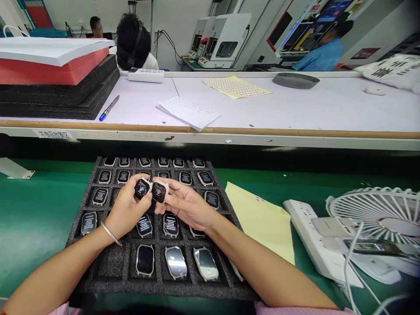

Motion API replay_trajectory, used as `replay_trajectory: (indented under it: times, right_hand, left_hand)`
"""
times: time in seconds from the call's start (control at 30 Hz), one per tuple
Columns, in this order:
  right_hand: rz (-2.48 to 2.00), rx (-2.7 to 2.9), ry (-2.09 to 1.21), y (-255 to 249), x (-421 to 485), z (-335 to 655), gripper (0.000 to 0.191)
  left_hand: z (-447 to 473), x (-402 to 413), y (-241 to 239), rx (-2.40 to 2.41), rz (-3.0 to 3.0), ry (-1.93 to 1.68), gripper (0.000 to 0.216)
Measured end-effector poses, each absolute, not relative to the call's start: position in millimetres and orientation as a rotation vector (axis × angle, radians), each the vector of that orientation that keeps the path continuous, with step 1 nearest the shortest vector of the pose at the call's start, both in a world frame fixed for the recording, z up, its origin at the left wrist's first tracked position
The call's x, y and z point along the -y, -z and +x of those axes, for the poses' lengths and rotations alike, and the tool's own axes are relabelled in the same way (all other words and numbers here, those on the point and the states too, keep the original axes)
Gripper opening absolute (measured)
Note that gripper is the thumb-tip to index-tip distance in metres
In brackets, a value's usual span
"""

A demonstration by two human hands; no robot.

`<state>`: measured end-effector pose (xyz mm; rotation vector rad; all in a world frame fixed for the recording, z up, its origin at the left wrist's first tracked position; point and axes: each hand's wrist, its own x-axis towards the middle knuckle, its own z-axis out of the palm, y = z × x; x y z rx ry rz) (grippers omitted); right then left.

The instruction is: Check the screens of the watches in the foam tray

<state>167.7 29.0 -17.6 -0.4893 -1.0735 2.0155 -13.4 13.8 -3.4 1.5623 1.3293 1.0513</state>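
My left hand is closed on a smartwatch case with a lit dark screen. Beside it, my right hand pinches a second smartwatch case, its screen also lit. The two cases are side by side, faces up, above a black foam tray. Rows of strapless watch cases sit in the tray's compartments, many showing white text. In the front row are a dark-screened watch and a watch with a reflective screen. Both forearms hide part of the tray.
Right of the tray lie a yellow sheet, a white power strip and a fan with cables. A raised shelf behind holds foam sheets, a pen and papers. Several people are beyond it.
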Motion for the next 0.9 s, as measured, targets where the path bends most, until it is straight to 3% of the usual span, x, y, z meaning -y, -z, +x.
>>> replay_trajectory:
  times: [0.9]
  right_hand:
    - [-0.548,1.069,-1.999,15.0,-26.7,167.4,0.049]
  left_hand:
    - [-11.1,-15.4,4.2,-1.308,1.495,-1.078,0.041]
